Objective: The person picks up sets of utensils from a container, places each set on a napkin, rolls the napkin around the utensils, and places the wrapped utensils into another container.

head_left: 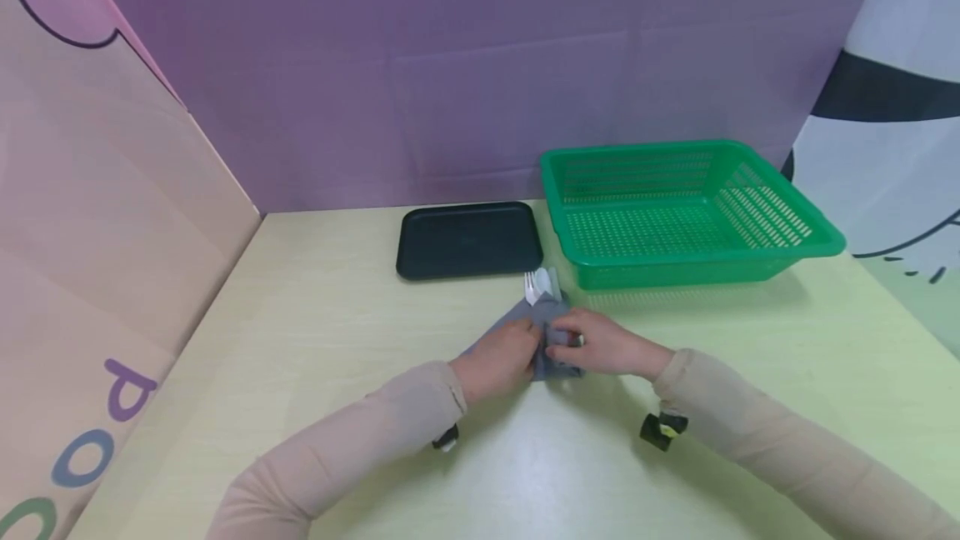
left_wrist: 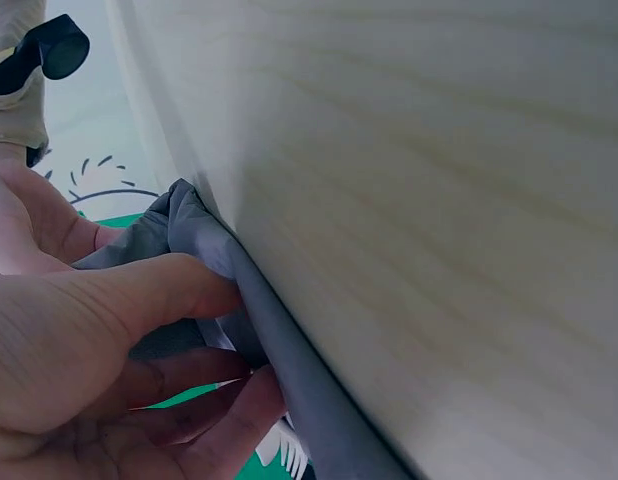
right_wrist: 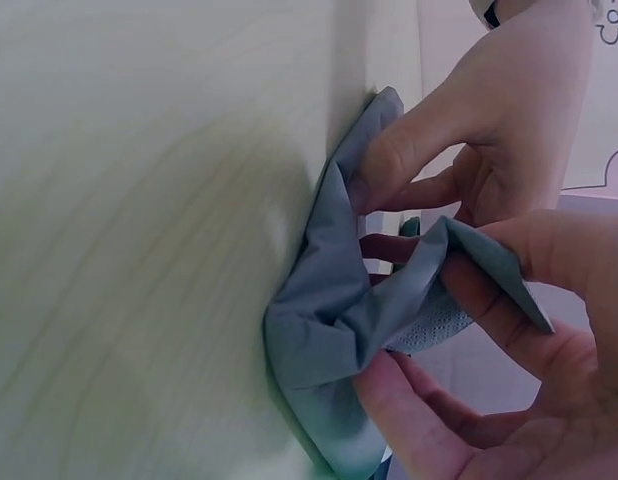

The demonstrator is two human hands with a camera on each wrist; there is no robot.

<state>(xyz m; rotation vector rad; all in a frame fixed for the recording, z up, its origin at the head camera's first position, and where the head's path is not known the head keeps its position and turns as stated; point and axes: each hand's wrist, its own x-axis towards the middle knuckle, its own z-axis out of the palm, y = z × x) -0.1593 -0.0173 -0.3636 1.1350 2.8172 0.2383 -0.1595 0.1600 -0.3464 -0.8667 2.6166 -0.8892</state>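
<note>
A: How do we describe the two hands?

B: We see the left hand [head_left: 501,359] nearly closed, its thumb and fingers pinching the edge of a grey cloth [right_wrist: 324,265]. The right hand [head_left: 602,344] is partly curled, thumb and fingers pinching a raised flap of that cloth.

A: Where do we locate the cloth?

B: Between the hands, on the table [head_left: 360,315], nearer to us than the black tray [head_left: 468,240] and the green basket [head_left: 712,257]. From its far end project a fork [head_left: 531,288], a spoon [head_left: 543,282] and a third, pale piece we cannot identify.

A: Which lettering can we read?

B: On the left panel [head_left: 97,190], a blue "o" and a purple "d"; a green curve below them is cut by the frame.

A: And the materials?

B: We note smooth, creased fabric with a finely dimpled patch beneath the flap; a round-cornered rectangular tray; a perforated basket with sloping sides; and a pale, wood-grained tabletop.
</note>
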